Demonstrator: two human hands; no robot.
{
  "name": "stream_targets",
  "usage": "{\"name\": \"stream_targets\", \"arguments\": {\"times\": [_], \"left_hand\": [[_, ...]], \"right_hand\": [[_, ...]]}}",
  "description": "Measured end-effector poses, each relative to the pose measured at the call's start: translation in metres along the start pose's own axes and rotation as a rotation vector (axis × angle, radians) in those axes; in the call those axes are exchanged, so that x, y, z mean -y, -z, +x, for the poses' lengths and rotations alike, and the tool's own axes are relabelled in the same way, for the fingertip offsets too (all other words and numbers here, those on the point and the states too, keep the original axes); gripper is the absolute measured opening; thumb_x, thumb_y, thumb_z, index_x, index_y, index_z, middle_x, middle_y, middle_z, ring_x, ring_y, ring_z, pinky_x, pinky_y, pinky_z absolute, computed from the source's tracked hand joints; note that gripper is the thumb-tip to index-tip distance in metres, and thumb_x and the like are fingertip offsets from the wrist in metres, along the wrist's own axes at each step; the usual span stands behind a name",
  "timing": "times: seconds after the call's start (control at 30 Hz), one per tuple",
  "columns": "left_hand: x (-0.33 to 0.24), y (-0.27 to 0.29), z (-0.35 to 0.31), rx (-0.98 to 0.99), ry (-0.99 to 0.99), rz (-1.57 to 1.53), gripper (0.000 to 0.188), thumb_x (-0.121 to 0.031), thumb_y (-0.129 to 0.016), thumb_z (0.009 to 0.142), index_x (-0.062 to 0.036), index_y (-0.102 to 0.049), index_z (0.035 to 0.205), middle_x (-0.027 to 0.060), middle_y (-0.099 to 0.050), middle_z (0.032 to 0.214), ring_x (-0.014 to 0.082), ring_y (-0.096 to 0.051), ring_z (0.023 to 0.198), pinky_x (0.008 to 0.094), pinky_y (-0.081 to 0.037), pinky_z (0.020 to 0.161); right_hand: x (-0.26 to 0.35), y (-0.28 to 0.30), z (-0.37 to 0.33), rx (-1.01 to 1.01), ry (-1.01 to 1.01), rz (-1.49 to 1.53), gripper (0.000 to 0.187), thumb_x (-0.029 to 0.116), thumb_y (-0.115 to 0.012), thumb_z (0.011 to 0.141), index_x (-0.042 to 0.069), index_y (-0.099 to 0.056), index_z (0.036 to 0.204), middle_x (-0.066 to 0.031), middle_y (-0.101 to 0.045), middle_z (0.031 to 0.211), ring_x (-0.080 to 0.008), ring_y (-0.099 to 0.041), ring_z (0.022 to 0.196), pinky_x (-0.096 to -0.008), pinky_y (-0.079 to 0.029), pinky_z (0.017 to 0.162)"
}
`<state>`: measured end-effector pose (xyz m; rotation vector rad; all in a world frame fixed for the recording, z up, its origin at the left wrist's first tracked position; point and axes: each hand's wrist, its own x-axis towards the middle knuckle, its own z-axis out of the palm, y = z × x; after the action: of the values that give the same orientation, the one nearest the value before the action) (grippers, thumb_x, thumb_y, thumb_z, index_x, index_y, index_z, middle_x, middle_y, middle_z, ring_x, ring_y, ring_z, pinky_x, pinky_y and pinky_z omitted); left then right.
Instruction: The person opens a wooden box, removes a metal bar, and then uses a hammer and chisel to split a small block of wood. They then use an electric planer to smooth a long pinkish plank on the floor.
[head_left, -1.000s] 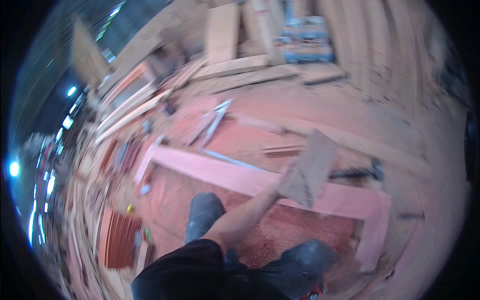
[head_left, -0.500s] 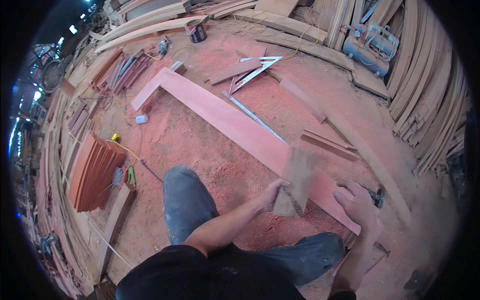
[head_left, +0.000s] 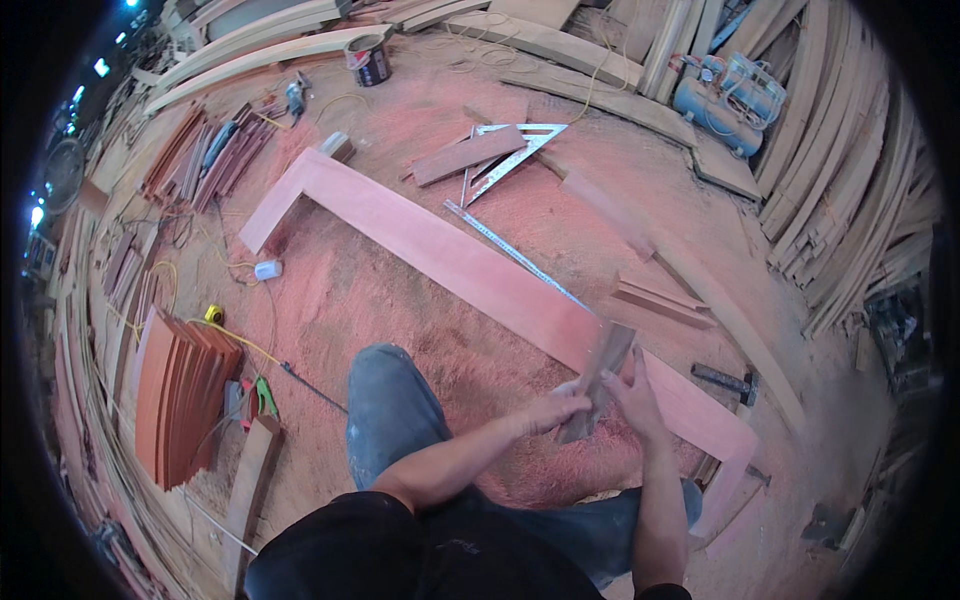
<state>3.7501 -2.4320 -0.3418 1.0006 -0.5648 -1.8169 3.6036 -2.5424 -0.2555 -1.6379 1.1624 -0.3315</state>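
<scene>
A short, flat wooden board (head_left: 612, 349), turned edge-up, is between my two hands above a long pink plank-like frame (head_left: 440, 255). My left hand (head_left: 560, 406) is closed around the board's near end. On its other side, my right hand (head_left: 632, 394) grips it, thumb against the near face and a finger stretched up along it. Bent at both ends, the pink frame lies across the dusty ground before my knees. Beyond it a metal ruler (head_left: 515, 250) runs close to its edge. To the right of my right hand lies a hammer (head_left: 725, 380).
A metal triangle square (head_left: 515, 165) lies partly under a brown board (head_left: 468, 157). At left stand stacked reddish slats (head_left: 185, 395), near a yellow tape measure (head_left: 214, 315) and green-handled tool (head_left: 266, 397). A blue compressor (head_left: 718, 115) and piled timber (head_left: 840, 150) line the far right.
My right hand has left the pink frame and come left onto the board. The board has turned from showing its broad face to nearly edge-on. The whole view has shifted slightly.
</scene>
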Motion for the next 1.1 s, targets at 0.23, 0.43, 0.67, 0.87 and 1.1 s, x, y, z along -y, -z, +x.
{"name": "stream_targets", "arguments": {"times": [0.23, 0.43, 0.67, 0.87, 1.1], "left_hand": [[-0.02, 0.001, -0.05, -0.1, -0.626, 0.7, 0.077, -0.028, -0.076, 0.095, -0.0033, -0.042, 0.159, 0.0178, -0.06, 0.146, 0.0306, -0.058, 0.135, 0.0402, -0.045, 0.115], [-0.085, 0.103, -0.125, -0.218, -0.527, 0.855, 0.054, -0.028, -0.07, 0.1, -0.0041, -0.058, 0.147, 0.0218, -0.057, 0.15, 0.041, -0.058, 0.136, 0.0486, -0.045, 0.116], [-0.09, 0.224, -0.187, -0.494, -0.137, 1.477, 0.066, -0.05, -0.065, 0.095, -0.0105, -0.059, 0.147, 0.0175, -0.041, 0.164, 0.039, -0.028, 0.157, 0.0577, -0.02, 0.127], [-0.06, 0.269, -0.174, -0.62, 0.012, 1.422, 0.069, -0.053, -0.064, 0.094, -0.0138, -0.056, 0.15, 0.0142, -0.038, 0.166, 0.0373, -0.027, 0.157, 0.0557, -0.021, 0.128], [-0.06, 0.295, -0.204, -0.821, 0.189, 1.284, 0.067, -0.053, -0.061, 0.095, -0.014, -0.056, 0.15, 0.0158, -0.04, 0.165, 0.0403, -0.029, 0.155, 0.0576, -0.025, 0.125]], "right_hand": [[0.0, -0.039, 0.01, -0.038, -0.201, 0.728, 0.078, 0.042, -0.059, 0.096, 0.0, -0.039, 0.158, -0.0274, -0.061, 0.14, -0.0397, -0.06, 0.133, -0.0489, -0.051, 0.11], [0.044, -0.011, -0.006, 0.007, 0.065, 1.29, 0.087, 0.057, -0.052, 0.088, -0.002, -0.047, 0.153, -0.0345, -0.059, 0.141, -0.0479, -0.064, 0.123, -0.0604, -0.053, 0.104], [0.1, -0.038, -0.016, -0.11, 0.156, 1.301, 0.08, 0.045, -0.057, 0.088, -0.004, -0.047, 0.151, -0.0267, -0.062, 0.142, -0.0445, -0.065, 0.124, -0.0563, -0.054, 0.107], [0.121, -0.055, 0.018, -0.09, 0.153, 0.927, 0.08, 0.033, -0.065, 0.083, -0.001, -0.045, 0.153, -0.0189, -0.065, 0.137, -0.0352, -0.068, 0.119, -0.0489, -0.055, 0.104], [0.18, -0.105, 0.092, -0.02, 0.247, 0.552, 0.095, 0.027, -0.074, 0.077, -0.002, -0.037, 0.16, -0.012, -0.056, 0.145, -0.0242, -0.055, 0.133, -0.0372, -0.043, 0.112]]}}
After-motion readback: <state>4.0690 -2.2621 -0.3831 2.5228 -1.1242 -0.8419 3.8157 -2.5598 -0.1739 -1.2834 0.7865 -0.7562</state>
